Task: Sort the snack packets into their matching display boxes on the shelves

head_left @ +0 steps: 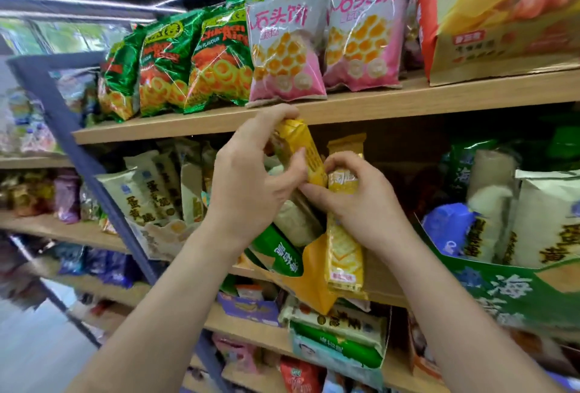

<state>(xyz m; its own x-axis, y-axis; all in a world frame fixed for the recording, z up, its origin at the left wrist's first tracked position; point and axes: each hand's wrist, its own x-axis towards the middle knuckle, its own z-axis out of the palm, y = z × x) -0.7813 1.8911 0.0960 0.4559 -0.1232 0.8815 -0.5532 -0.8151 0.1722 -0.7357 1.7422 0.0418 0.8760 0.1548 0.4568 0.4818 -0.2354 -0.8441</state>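
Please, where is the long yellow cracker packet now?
The long yellow cracker packet is centre view, upright in the right hand, beside the left hand's second yellow packet.

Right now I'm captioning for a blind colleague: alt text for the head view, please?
Two bare hands meet before wooden shop shelves: the left hand grips a tilted yellow packet, the right hand pinches an upright yellow cracker packet. Above stand green Chicken Rings bags and pink honeycomb-snack bags.

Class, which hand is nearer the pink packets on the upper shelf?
Left. The left hand sits just below the pink packets; the right hand is lower and further right, gripping a yellow cracker packet.
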